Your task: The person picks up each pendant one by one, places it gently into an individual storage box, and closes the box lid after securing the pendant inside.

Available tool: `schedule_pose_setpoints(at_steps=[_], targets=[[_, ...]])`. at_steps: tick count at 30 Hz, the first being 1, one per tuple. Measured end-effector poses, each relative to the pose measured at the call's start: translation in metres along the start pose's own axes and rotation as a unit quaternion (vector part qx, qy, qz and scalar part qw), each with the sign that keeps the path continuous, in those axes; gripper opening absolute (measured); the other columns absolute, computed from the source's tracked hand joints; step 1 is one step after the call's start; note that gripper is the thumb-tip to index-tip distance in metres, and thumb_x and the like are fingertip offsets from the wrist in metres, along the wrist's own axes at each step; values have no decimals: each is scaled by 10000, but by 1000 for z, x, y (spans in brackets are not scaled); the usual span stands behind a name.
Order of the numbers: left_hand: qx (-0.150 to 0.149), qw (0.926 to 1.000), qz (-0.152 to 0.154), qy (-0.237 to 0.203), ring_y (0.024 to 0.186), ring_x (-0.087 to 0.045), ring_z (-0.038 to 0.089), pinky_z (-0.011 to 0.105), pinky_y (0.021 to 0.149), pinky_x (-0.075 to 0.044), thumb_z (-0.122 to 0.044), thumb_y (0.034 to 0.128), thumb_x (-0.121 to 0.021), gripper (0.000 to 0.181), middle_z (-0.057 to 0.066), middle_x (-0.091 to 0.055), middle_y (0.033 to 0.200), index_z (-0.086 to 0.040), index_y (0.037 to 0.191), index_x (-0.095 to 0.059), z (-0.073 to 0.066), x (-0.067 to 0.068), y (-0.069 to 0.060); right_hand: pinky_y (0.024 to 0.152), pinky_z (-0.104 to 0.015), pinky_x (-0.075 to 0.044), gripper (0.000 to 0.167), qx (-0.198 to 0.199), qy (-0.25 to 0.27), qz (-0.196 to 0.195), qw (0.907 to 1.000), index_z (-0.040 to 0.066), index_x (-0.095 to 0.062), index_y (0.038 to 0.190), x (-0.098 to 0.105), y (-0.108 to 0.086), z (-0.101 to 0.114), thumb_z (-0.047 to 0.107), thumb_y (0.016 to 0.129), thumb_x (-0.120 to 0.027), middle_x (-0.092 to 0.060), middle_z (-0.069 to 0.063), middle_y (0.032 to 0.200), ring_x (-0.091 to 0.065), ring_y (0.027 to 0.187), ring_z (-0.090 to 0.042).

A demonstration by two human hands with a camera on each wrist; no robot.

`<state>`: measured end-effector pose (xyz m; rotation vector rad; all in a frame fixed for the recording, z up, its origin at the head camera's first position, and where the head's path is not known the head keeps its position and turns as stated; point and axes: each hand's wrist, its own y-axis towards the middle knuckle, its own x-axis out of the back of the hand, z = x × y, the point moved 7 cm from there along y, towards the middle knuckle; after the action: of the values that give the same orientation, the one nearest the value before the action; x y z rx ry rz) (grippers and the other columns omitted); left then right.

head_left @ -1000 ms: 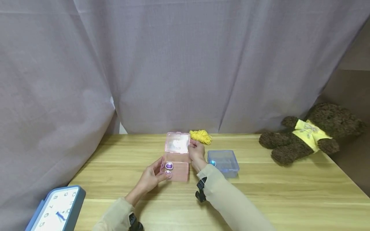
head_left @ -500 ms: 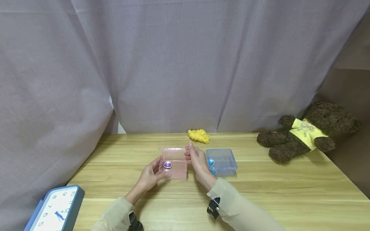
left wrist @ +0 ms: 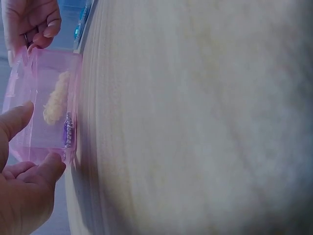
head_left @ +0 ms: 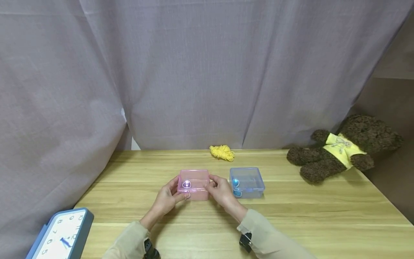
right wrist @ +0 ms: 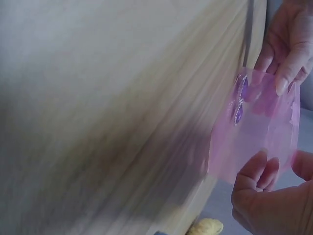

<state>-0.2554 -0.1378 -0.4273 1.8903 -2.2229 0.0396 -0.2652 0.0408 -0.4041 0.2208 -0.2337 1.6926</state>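
A clear pink plastic box (head_left: pixel 198 195) with its lid down sits on the table; purple gems with silvery beaded rims (head_left: pixel 186 184) show at its left inside. My left hand (head_left: pixel 165 199) grips the left end, thumb at the front and fingers behind. At the other end, my right hand (head_left: pixel 223 193) holds the right side between thumb and fingers. Through the pink wall in the left wrist view, the yellow yarn (left wrist: pixel 57 100) shows behind the box. In the right wrist view both hands flank the box (right wrist: pixel 244 142).
To the right stands a clear blue box (head_left: pixel 250 178), lid down, with blue gems at its left. A yellow yarn bundle (head_left: pixel 222 153) lies behind. A brown teddy bear (head_left: pixel 320 160) lies far right, and a blue clock (head_left: pixel 64 233) stands front left. A grey curtain (head_left: pixel 194 72) hangs behind.
The pink box's lid has swung down from upright to shut. My right hand followed it down and forward to the box's right side. My left hand has stayed on the left end.
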Motion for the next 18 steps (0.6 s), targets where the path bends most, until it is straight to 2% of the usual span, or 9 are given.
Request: schedule_pose_setpoints(at_steps=[2, 5, 8, 12, 18], targets=[[280, 9995, -89, -131, 1207, -499, 417, 288, 921, -525, 0, 790, -705, 754, 301, -447, 1355, 85, 1418, -297, 3, 0, 1, 394, -118, -312, 456, 98, -135, 15, 9999, -154, -457, 1288, 0, 1, 0, 7, 878, -573, -517, -27, 739, -421, 553, -64], [481, 9984, -180, -241, 1213, -498, 408, 279, 917, -528, 39, 784, -695, 751, 285, -450, 1363, 70, 1423, -301, 5, 0, 1, 376, -126, -302, 434, 196, -280, 29, 9994, -137, -482, 1279, 1, 1, 1, -1, 877, -569, -521, -28, 720, -424, 529, -63], [442, 9985, -193, -276, 1201, -508, 411, 255, 894, -538, 56, 781, -689, 749, 292, -456, 1353, 76, 1420, -300, 4, 0, 2, 370, -127, -298, 434, 274, -362, 40, 9990, -122, -491, 1282, 0, 0, 1, -6, 873, -574, -521, -27, 713, -425, 522, -65], [382, 9989, -78, -276, 1212, -493, 421, 285, 921, -527, 34, 789, -693, 762, 302, -433, 1368, 85, 1425, -278, 3, 0, 2, 379, -128, -313, 448, 330, -316, 44, 9989, -120, -477, 1296, 1, 0, 0, -15, 871, -574, -530, -27, 714, -442, 534, -72], [478, 9988, -115, 12, 1293, -411, 403, 415, 1075, -378, -161, 879, -651, 738, 276, -354, 1439, 62, 1448, -238, 2, 2, 0, 403, -118, -361, 461, 139, -110, 24, 9998, -118, -460, 1310, 1, 0, -6, -45, 863, -543, -522, -26, 738, -462, 551, -68]])
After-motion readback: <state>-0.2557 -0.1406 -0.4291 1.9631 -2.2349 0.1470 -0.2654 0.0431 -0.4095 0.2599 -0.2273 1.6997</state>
